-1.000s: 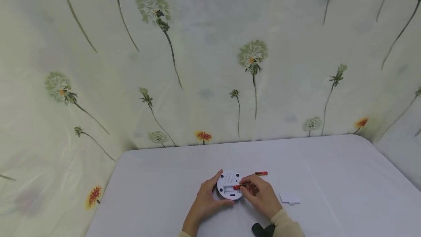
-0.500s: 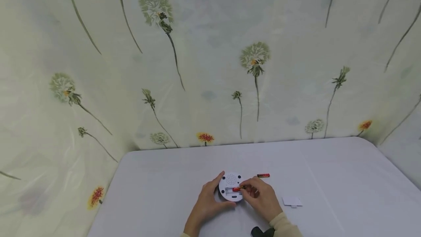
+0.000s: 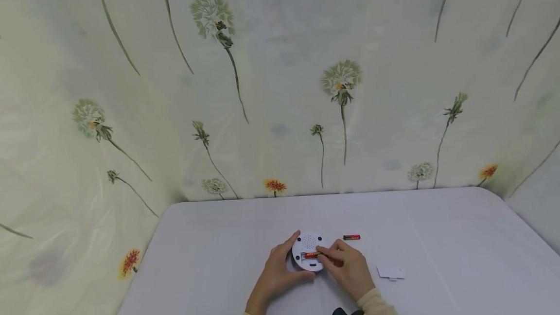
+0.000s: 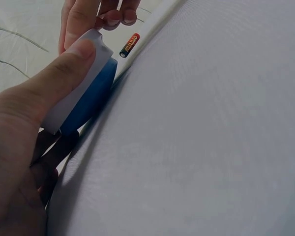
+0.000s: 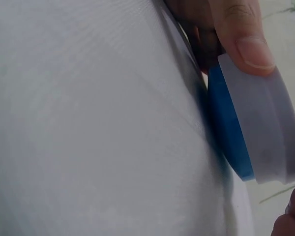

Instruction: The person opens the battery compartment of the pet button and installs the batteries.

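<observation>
My left hand [image 3: 276, 267] grips the rim of a round white device [image 3: 308, 242], thumb in front and fingers behind. In both wrist views its side shows a white shell [image 5: 263, 123] and a blue part [image 4: 92, 101] against the cloth. The upturned face has a speaker grille, dark feet and an uncovered battery compartment. A red battery [image 3: 310, 255] lies in or over that compartment, nearly level. At its right end my right hand [image 3: 350, 267] pinches it between thumb and index finger; these hide that end. Whether the battery is fully seated I cannot tell.
A second red battery [image 3: 352, 237] lies on the white-clothed table [image 3: 218, 247] behind my right hand. To the right is a small white cover [image 3: 390, 272] with a tab. A black object [image 3: 340, 311] is partly visible by my right sleeve. A flower-patterned curtain [image 3: 280, 86] hangs behind.
The battery in my right hand has gone from slanted to nearly level in the compartment. My right index finger has straightened over its end. The head view has shifted slightly.
</observation>
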Motion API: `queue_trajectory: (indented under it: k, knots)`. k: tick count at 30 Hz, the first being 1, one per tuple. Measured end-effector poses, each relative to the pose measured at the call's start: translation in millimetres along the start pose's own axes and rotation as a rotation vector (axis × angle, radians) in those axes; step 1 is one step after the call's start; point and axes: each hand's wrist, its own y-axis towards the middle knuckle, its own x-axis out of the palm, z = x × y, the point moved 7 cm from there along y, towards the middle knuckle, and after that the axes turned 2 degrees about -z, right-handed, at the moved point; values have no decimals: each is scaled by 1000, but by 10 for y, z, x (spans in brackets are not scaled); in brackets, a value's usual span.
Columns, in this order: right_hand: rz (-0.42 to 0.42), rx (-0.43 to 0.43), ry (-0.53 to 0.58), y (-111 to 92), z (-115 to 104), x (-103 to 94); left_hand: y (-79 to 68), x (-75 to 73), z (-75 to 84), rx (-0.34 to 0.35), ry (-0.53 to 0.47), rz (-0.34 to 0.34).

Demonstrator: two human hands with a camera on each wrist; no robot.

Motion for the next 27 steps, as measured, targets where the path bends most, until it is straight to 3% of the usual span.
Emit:
queue_trajectory:
  k: [7,12,20,27]
  knots:
    - [47,-58,-30,23,-75,-25,7,-11,1,-3,-5,7]
    - [65,-36,-18,23,-58,-31,17,-10,-11,-25,-16,2]
    - [15,185,139,31,99,9,19,14,-37,-79,-26,-21]
    - [-21,327,260,1,187,50,-1,7,-29,-57,-12,-17]
